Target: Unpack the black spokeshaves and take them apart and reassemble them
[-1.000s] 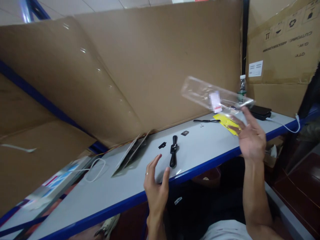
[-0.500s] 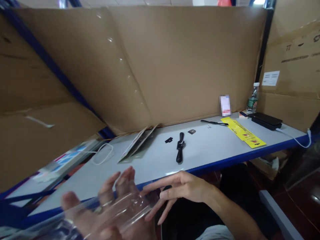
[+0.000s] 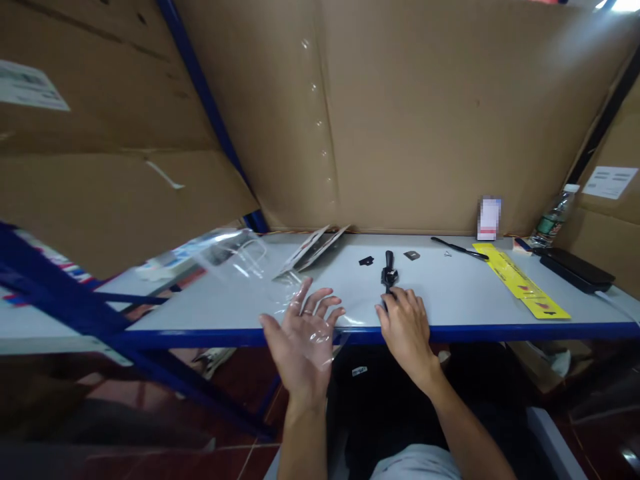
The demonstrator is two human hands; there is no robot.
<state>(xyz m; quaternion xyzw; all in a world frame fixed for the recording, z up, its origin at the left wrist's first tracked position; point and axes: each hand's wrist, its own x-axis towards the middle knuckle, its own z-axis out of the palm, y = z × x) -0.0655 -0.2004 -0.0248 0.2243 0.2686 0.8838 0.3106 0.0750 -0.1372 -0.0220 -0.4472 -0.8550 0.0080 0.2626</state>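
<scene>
My left hand is palm up over the table's front edge, with its fingers spread. A clear plastic blister shell stretches from over its palm and fingers toward the left; how far it rests on the hand I cannot tell. My right hand has its fingers curled over the near handle of a black spokeshave lying on the table; that handle is mostly hidden. Just beyond are a small black plate on the left and a grey metal blade on the right.
Two leaning cards stand left of the spokeshave. To the right lie a thin black rod, a small metal screw, a yellow card, a phone, a bottle and a black case. Cardboard walls the back.
My right hand has left the plastic shell and come down onto the spokeshave's handle. The shell has moved forward and left, above the table. The view has swung left and down.
</scene>
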